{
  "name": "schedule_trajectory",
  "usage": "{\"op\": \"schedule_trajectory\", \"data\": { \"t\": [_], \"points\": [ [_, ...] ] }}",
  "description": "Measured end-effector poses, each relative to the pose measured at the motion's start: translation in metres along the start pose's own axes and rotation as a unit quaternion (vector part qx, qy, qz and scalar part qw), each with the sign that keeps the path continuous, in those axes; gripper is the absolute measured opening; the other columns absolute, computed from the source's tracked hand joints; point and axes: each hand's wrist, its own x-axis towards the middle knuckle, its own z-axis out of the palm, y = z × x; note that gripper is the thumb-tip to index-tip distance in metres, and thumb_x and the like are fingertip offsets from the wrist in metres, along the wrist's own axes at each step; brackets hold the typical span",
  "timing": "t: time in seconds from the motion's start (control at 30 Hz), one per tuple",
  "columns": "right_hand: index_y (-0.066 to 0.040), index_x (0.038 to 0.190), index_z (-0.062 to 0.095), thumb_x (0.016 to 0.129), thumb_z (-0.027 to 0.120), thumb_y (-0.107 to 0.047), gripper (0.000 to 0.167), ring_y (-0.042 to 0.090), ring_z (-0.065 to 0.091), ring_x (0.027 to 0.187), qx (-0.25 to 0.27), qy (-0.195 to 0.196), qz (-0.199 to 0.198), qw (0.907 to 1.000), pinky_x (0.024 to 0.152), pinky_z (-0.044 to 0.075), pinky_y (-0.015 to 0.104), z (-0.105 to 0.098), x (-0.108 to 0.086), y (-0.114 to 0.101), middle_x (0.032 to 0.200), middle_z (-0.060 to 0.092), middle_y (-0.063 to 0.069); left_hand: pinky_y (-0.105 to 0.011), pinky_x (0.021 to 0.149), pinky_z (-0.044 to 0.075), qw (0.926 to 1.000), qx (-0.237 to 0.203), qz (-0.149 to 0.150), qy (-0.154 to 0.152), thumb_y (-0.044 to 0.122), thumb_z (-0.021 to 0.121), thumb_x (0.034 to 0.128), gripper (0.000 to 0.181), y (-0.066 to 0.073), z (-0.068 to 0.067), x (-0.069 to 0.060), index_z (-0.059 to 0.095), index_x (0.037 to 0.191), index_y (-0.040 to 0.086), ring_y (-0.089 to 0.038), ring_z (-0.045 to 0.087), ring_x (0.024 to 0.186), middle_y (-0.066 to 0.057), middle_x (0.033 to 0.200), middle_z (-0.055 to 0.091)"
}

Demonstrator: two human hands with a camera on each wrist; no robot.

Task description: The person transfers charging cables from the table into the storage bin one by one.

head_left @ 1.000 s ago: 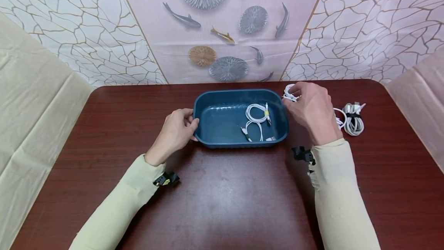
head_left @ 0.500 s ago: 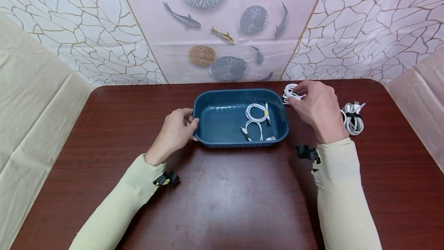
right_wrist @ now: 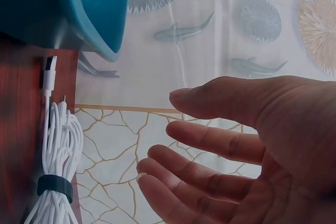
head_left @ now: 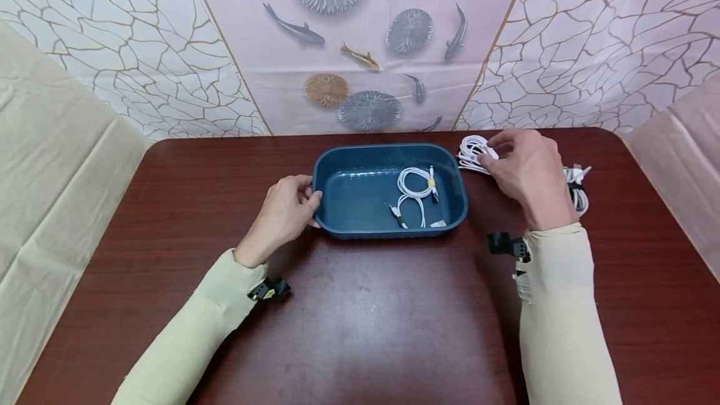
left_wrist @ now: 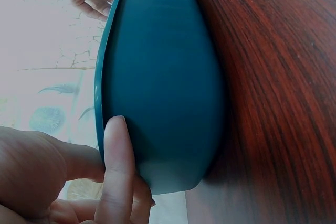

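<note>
A dark blue rectangular tub [head_left: 360, 202] stands on the table. My left hand [head_left: 284, 214] holds its left rim; in the left wrist view one finger [left_wrist: 119, 148] lies along the outer wall. Two coiled white cables lie in the tub's right half, one with a yellow tie [head_left: 432, 183] and one with a dark tie [head_left: 401, 220]. My right hand [head_left: 529, 170] is apart from the tub, over the table to its right, with nothing between its fingers. Just beyond its fingertips lies a bundled white cable [head_left: 471, 154], its USB plug [right_wrist: 50, 80] and black strap [right_wrist: 55, 188] showing in the right wrist view.
Another white cable bundle [head_left: 581, 199] with a black strap lies farther right, partly behind my right hand. Dark reddish wood makes up the tabletop [head_left: 360, 317]. Patterned cloth [head_left: 371, 61] hangs along the table's back edge.
My right hand has moved right, away from the tub and the nearer cable bundle, showing more of that bundle and covering part of the far one. The left hand and tub stay put.
</note>
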Motion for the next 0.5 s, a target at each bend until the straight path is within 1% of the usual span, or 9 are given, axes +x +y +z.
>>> {"op": "schedule_trajectory", "data": {
  "t": [0.23, 0.5],
  "points": [
    [-0.004, 0.122, 0.07, 0.097, 0.061, -0.029, 0.036, 0.044, 0.057, 0.112, 0.0, 0.003, 0.001, 1.0, 0.088, 0.052, 0.059, -0.003, 0.001, 0.005, 0.118, 0.069, 0.026, -0.04, 0.064, 0.066, 1.0, -0.003, 0.002, -0.001, 0.01, 0.059, 0.1023, 0.033, 0.0, -0.001, 0.0, 0.06, 0.131, -0.007, -0.011, 0.069, 0.057, -0.017, 0.094, 0.061],
    [-0.007, 0.116, 0.073, 0.095, 0.062, -0.029, 0.032, 0.041, 0.062, 0.108, 0.008, 0.026, -0.003, 0.9996, 0.082, 0.052, 0.056, -0.005, 0.0, 0.011, 0.115, 0.073, 0.022, -0.039, 0.06, 0.066, 0.9999, -0.001, 0.011, 0.002, 0.008, 0.057, 0.1021, 0.031, -0.001, 0.0, 0.001, 0.061, 0.129, -0.008, -0.011, 0.069, 0.055, -0.017, 0.092, 0.063]
  ]
}}
